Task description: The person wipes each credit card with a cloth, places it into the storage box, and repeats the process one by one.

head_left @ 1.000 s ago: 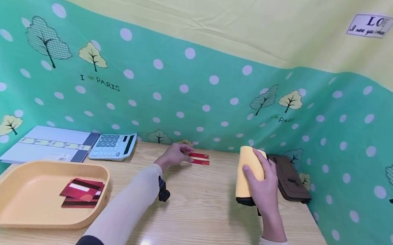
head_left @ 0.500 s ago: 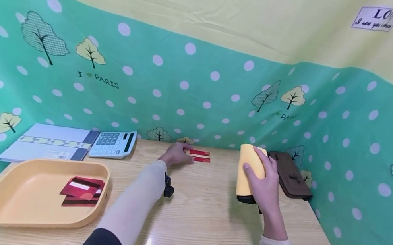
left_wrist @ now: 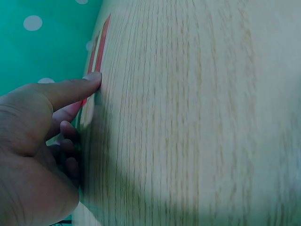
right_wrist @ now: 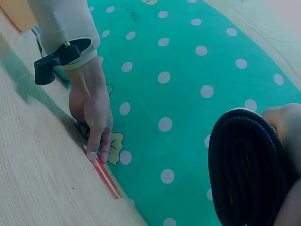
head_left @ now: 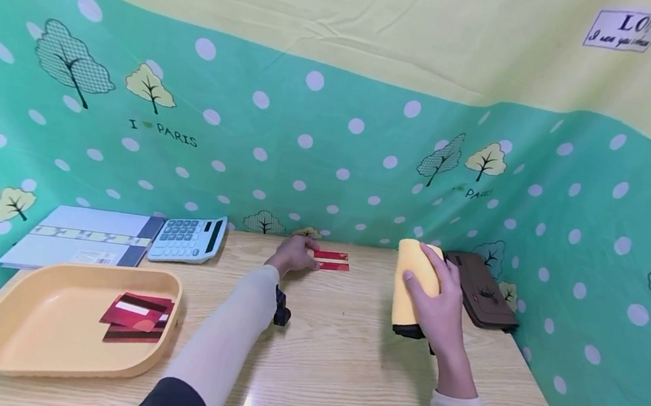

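Observation:
My left hand [head_left: 293,254] is at the back of the table, thumb and index finger pinching the left end of a flat red card-like piece with a pale band [head_left: 333,261]. In the left wrist view the thumb [left_wrist: 89,84] lies at its near edge, the other fingers curled behind. My right hand [head_left: 440,301] grips a folded roll [head_left: 412,285], yellow outside and black inside, held upright over the right of the table. The right wrist view shows the black layered end of the roll [right_wrist: 247,165].
At the left stands a peach tray [head_left: 32,331] with red cards [head_left: 137,319] inside. Behind it are a light blue calculator [head_left: 187,239] and a pale blue folder [head_left: 83,237]. A brown case [head_left: 483,292] lies back right. Green curtain [head_left: 307,155] closes off the back and sides.
My left hand has moved slightly right, its fingers lower against the end of the red piece. The right hand keeps its grip on the roll almost unmoved. The view tilted slightly.

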